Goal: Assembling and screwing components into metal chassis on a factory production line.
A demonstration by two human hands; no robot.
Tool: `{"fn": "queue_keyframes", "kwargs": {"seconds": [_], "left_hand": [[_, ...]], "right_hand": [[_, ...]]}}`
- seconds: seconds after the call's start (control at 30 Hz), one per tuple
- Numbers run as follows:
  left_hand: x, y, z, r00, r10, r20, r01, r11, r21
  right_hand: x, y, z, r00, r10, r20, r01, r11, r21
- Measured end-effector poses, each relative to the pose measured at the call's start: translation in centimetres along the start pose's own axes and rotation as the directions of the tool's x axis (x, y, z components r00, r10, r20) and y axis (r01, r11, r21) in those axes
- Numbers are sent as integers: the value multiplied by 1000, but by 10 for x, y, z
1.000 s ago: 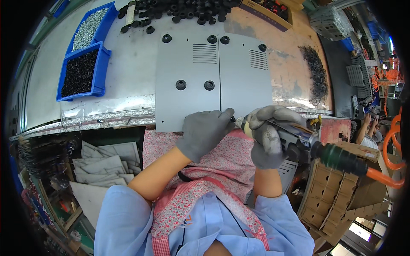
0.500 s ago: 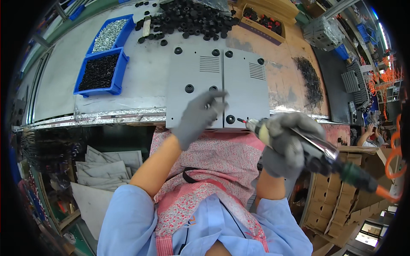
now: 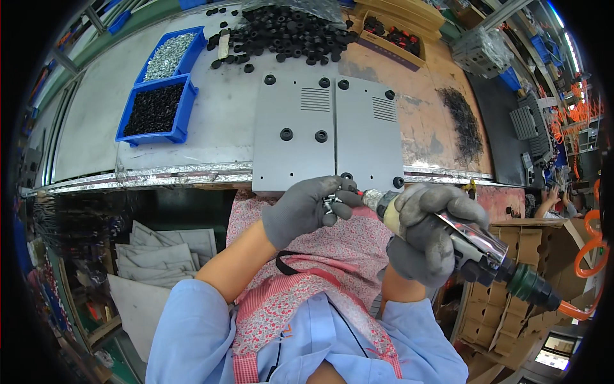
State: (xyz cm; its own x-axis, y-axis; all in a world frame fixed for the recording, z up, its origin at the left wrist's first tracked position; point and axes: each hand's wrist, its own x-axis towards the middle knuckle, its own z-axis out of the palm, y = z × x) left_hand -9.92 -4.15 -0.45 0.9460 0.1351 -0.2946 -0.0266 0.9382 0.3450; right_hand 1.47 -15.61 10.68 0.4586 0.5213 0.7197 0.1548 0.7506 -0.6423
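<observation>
My left hand point(image 3: 295, 211), in a grey glove, is closed with several small silver screws point(image 3: 330, 202) showing between its fingers. Its fingertips meet the bit end of a pneumatic screwdriver point(image 3: 480, 246), just off the near edge of two grey metal housings. My gloved right hand point(image 3: 425, 224) is wrapped around that screwdriver, which points left. The left housing point(image 3: 291, 157) and the right housing point(image 3: 368, 150) lie side by side, each with vent slots and round black feet point(image 3: 321, 136). One black foot by my left fingertips is partly hidden.
Blue bins hold silver screws point(image 3: 169, 56) and black screws point(image 3: 153, 110) at the left. Loose black feet point(image 3: 288, 35) are heaped at the back. A shallow carton point(image 3: 391, 41) and a pile of thin black pieces point(image 3: 462, 125) lie right. An orange hose point(image 3: 575, 312) trails from the screwdriver.
My left hand has come back from above the housings toward me, to the screwdriver's bit. The screwdriver has shifted slightly nearer, still in my right hand.
</observation>
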Motion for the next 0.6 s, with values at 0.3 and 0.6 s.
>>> {"fn": "queue_keyframes", "kwargs": {"seconds": [0.3,0.6], "left_hand": [[-6,-2,8,997,43,65,-51,991,127],[-5,-2,20,995,88,-37,-81,984,161]], "right_hand": [[-5,0,9,999,26,-39,-23,998,65],[3,4,11,992,-94,85,99,993,-65]]}}
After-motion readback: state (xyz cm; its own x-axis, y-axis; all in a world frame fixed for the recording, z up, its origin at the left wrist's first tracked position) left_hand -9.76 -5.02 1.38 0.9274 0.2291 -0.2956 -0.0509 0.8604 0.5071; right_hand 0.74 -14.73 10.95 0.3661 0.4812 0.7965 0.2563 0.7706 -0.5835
